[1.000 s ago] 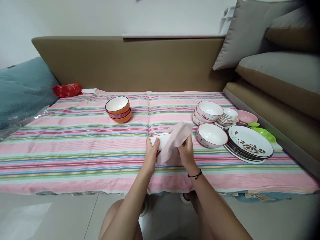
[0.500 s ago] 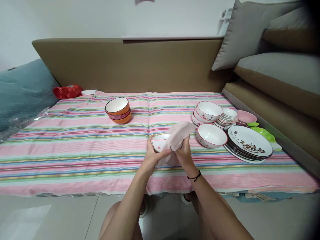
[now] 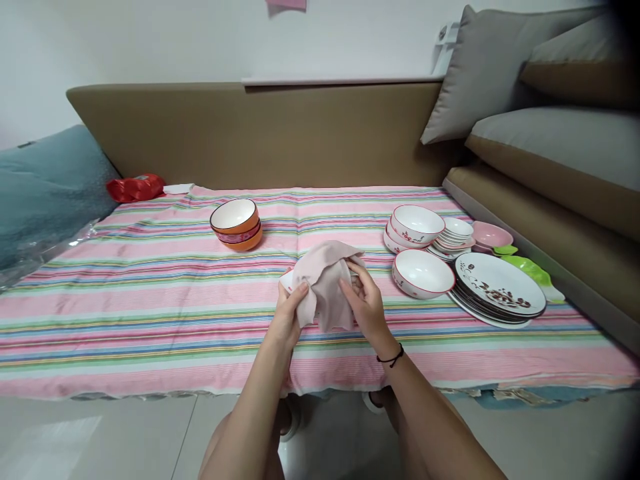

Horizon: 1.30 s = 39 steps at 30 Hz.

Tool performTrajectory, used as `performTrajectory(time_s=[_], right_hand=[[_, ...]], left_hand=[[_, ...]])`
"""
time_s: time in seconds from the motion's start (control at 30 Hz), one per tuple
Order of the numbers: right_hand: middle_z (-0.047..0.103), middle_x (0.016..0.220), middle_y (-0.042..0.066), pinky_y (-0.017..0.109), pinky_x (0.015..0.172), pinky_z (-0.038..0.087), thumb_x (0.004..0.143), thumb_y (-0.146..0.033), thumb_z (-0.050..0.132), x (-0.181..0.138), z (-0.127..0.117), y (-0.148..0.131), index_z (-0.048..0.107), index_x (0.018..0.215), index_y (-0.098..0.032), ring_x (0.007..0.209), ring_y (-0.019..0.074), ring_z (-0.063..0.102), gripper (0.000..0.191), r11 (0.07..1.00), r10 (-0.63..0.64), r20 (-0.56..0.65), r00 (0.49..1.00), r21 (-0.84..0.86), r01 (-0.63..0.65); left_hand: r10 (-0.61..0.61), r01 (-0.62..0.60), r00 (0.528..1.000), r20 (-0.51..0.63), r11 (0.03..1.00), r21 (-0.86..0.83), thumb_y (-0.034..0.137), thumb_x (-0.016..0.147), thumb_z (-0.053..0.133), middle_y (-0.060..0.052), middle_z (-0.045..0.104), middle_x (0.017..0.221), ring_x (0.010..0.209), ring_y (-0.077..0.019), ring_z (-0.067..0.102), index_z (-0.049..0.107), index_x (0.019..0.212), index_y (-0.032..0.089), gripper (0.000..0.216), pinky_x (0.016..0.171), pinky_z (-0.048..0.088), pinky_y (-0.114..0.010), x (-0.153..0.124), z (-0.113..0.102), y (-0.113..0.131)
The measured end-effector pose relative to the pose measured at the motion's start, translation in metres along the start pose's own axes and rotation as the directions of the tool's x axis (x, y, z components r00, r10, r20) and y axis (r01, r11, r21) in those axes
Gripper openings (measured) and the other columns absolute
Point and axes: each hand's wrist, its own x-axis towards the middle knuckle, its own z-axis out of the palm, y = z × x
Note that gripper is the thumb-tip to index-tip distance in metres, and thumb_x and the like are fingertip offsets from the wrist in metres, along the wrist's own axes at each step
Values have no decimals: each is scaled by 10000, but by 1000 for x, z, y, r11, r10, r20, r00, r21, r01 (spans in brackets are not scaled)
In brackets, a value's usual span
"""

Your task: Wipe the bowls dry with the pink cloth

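Compared with half a second ago, the left hand (image 3: pixel 289 312) and the white bowl (image 3: pixel 286 281) it holds have shifted toward nine o'clock, and the pale pink cloth (image 3: pixel 327 290), which lay mainly over the bowl's right side, now drapes most of it. The left hand's fingers close on the bowl's left edge, thumb pressing the cloth against it. The right hand (image 3: pixel 369 303) has half-curled fingers, with thumb and forefinger on the cloth's right edge. The bowl is between the hands, over the striped sheet (image 3: pixel 150 300); only a little white wall and red rim shows, the cloth hiding the rest. Near the right hand, at three o'clock, sits a red-rimmed bowl (image 3: pixel 423 272), with patterned plates (image 3: pixel 500 283) beyond. At two o'clock stand stacked white bowls (image 3: pixel 417 220) and small dishes (image 3: pixel 457 228); at ten o'clock, an orange-and-red bowl stack (image 3: pixel 237 220), and farther out a red package (image 3: pixel 135 189).
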Motion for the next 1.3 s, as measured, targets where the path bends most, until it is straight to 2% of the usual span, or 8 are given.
performTrajectory(time_s=[0.2,0.4,0.47,0.57,0.63,0.77,0.9,1.3], right_hand=[[646,898,46,320,743,487,850,-344,598,-3,-3,-10,638,931,-201,839,204,604,169,995,-78,-120,990,-65,71],[526,644,-5,294,616,406,892,-340,490,-9,-10,-19,562,673,-201,644,166,496,269,966,-184,116,976,-164,201],[488,608,-12,291,597,385,914,-346,477,-9,-10,-19,563,655,-198,621,158,470,310,971,-147,72,987,-181,158],[493,650,-26,286,608,405,901,-336,532,-7,-8,-17,627,955,-202,634,155,476,174,985,-95,-91,991,-154,80],[482,665,-30,283,609,420,888,-328,558,-6,-8,-16,599,1082,-205,631,151,470,233,985,-103,-132,986,-149,83],[525,820,23,293,635,457,887,-321,552,-3,-8,-15,618,1053,-208,728,168,516,212,969,-172,-177,969,-209,134],[532,1078,89,359,821,502,880,-310,528,-1,-9,-15,605,1100,-208,975,217,556,255,964,-210,-236,949,-211,161],[350,1442,118,461,1096,340,839,-351,590,-3,-5,-18,316,1400,-254,1334,258,368,632,988,-157,-306,939,-54,148]], left_hand=[[77,-76,996,-49,997,28,299,619,831,-29,615,1189,1045,-190,606,424,1282,292,778,888,473,-292,5,-6,-1],[-36,33,996,-85,999,-39,455,614,802,-57,660,1041,994,-233,620,504,1205,203,708,858,487,-334,4,1,-6],[-36,34,998,-58,999,-38,439,611,807,-58,663,1051,1015,-241,618,499,1213,206,716,878,483,-339,4,2,-6],[-12,12,1000,-10,1000,-5,369,619,814,-42,657,1078,1015,-223,620,455,1262,237,748,871,485,-322,2,2,-7],[-2,2,1000,13,999,38,351,641,802,-29,657,1062,996,-211,623,435,1281,256,744,836,492,-303,0,2,-6],[-2,-3,999,40,992,125,298,651,796,-21,654,1040,935,-195,630,419,1300,278,750,742,497,-263,-6,3,-3],[-50,41,998,48,984,176,258,639,812,-35,649,1082,939,-204,628,396,1334,283,810,743,495,-274,-12,5,0],[-57,41,995,78,980,195,314,644,814,-44,635,1081,942,-210,618,410,1344,274,809,749,487,-279,-12,6,-5]])
